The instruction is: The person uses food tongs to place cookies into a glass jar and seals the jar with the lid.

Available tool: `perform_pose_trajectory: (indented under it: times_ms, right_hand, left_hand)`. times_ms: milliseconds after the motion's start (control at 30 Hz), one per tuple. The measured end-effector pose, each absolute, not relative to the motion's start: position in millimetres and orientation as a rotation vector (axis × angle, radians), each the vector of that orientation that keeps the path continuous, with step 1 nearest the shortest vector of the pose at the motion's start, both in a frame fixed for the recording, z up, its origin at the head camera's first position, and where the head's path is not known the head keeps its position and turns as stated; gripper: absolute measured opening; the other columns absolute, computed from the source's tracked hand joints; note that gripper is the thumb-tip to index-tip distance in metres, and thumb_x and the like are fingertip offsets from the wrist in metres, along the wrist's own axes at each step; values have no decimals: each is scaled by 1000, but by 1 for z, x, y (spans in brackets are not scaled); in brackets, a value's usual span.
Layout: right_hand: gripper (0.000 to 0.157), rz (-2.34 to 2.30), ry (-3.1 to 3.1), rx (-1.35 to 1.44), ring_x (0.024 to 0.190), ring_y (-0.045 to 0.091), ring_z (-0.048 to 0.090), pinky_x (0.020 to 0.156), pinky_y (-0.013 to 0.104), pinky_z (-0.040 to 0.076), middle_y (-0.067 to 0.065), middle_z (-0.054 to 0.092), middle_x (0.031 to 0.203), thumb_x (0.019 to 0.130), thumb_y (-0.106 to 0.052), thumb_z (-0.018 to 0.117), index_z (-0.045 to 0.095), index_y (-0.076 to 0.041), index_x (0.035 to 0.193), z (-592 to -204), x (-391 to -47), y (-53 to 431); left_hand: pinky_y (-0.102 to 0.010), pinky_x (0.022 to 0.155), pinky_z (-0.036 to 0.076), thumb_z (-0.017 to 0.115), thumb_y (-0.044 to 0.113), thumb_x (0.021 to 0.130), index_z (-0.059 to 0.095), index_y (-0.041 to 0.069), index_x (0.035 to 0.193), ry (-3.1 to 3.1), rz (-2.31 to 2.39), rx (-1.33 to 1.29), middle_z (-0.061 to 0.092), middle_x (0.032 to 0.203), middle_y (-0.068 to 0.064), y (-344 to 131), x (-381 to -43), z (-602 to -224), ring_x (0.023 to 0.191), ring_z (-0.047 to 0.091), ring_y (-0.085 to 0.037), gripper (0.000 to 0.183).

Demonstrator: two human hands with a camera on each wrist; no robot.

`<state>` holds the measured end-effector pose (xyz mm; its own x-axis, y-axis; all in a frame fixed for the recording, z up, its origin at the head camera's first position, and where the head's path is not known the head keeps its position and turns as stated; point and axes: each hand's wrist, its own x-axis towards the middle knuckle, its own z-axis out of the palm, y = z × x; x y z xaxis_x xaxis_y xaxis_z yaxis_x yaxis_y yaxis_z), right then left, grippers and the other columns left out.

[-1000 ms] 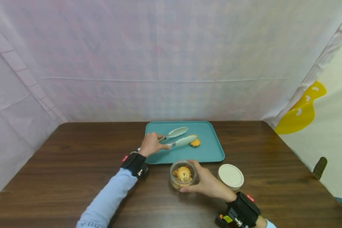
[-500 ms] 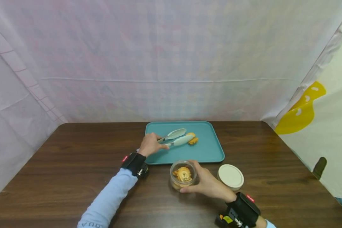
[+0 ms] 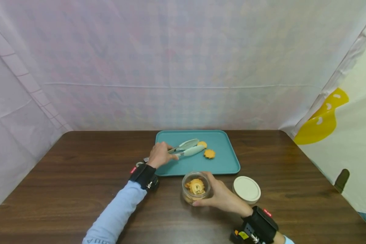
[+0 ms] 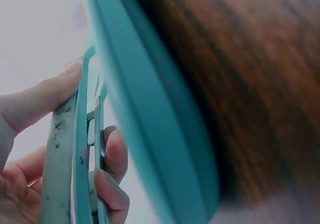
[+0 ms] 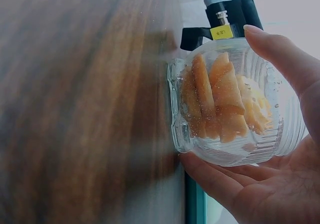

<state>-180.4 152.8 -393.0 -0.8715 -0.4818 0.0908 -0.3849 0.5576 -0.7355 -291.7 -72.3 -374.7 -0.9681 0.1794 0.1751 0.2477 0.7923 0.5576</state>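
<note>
— Both hands are occupied: the left hand [image 3: 160, 155] grips pale green tongs [image 3: 193, 150], thumb against one arm and fingers round the other, while the right hand [image 3: 218, 195] curls round a lidless glass jar [image 5: 212, 153].

— Are the tongs closed on anything?

— No, their arms stand apart over the teal tray [image 3: 224, 166]. One scalloped cookie [image 3: 209, 154] lies just beyond the nearer tip. A second round cookie [image 3: 202, 144] is partly hidden by that tip; I can't tell whether they touch.

— And the jar?

— Upright on the tabletop [image 3: 64, 179], just in front of the tray, with stacked cookies [image 3: 197, 187] inside. Its white lid [image 3: 247, 188] lies to the right.

— What could go wrong?

— Squeezed hard, a cookie might crumble; caught only by its edge, it could slip from the tips. A knock on the rim could tip the jar if the right hand loosens.

— Any writing?

— Printed letters [image 3: 97, 241] on the left sleeve [image 3: 119, 211], upside down and cut off, so I won't guess the word. The right strap's red tag [image 3: 267, 212] carries marks too small to read. I see no brand on jar or lid.
</note>
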Motion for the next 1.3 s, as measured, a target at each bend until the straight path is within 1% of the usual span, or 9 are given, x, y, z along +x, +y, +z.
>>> perform_pose_trajectory:
  times_ms: [200,333,567,700,800,900,1000,1167,1300]
  right_hand:
    - [82,-1209,2662,-732,110,28,49,85,46,40,13,49,122,67,-42,75,32,-10,130,-393,-180,152]
    - [83,-1206,2673,-737,109,29,49,84,47,41,14,50,122,67,-42,75,32,-8,130,-393,-180,152]
    - [84,-1203,2678,-745,111,28,48,86,46,40,13,49,122,66,-43,75,33,-10,130,-393,-180,151]
    - [84,-1219,2666,-744,111,28,48,86,46,40,12,49,122,67,-43,75,32,-10,131,-393,-180,152]
    - [83,-1227,2657,-737,111,28,48,86,46,39,12,49,123,67,-42,75,32,-11,132,-393,-180,152]
    - [84,-1232,2658,-736,111,27,48,86,46,39,11,49,123,67,-42,75,32,-11,132,-393,-180,152]
    - [84,-1234,2666,-742,110,27,49,86,46,39,11,50,122,66,-43,75,32,-12,131,-393,-180,152]
    - [84,-1233,2672,-749,109,26,50,85,45,40,10,51,120,66,-44,75,33,-12,131,-393,-179,152]
    - [83,-1236,2661,-743,109,26,49,86,46,40,10,51,121,66,-43,75,32,-13,131,-393,-180,152]
  left_hand:
    - [-24,46,33,80,28,63,71,10,96,-2860,-793,-336,68,86,-9,-77,-292,-374,57,47,-14,39]
    - [-23,45,32,79,28,64,71,10,98,-2859,-784,-351,68,85,-9,-79,-290,-373,57,50,-15,39]
    - [-22,43,24,79,27,65,69,8,101,-2837,-874,-383,68,88,-11,-86,-280,-369,50,48,-13,41]
    - [-21,47,29,77,25,67,69,6,100,-2812,-889,-451,68,87,-12,-92,-277,-365,52,48,-13,39]
    - [-22,52,33,77,24,68,69,5,100,-2797,-885,-502,68,89,-12,-97,-275,-363,57,50,-14,38]
    - [-22,54,35,77,24,67,69,4,99,-2779,-881,-541,68,90,-13,-102,-272,-361,60,52,-14,38]
    - [-22,53,37,77,23,67,69,4,99,-2771,-895,-580,68,87,-12,-106,-267,-358,58,51,-12,38]
    - [-22,55,35,77,23,67,68,2,100,-2744,-917,-642,68,87,-13,-113,-257,-354,60,54,-14,40]
    - [-22,55,33,76,23,69,67,1,102,-2741,-947,-687,67,90,-14,-119,-251,-349,60,52,-13,41]
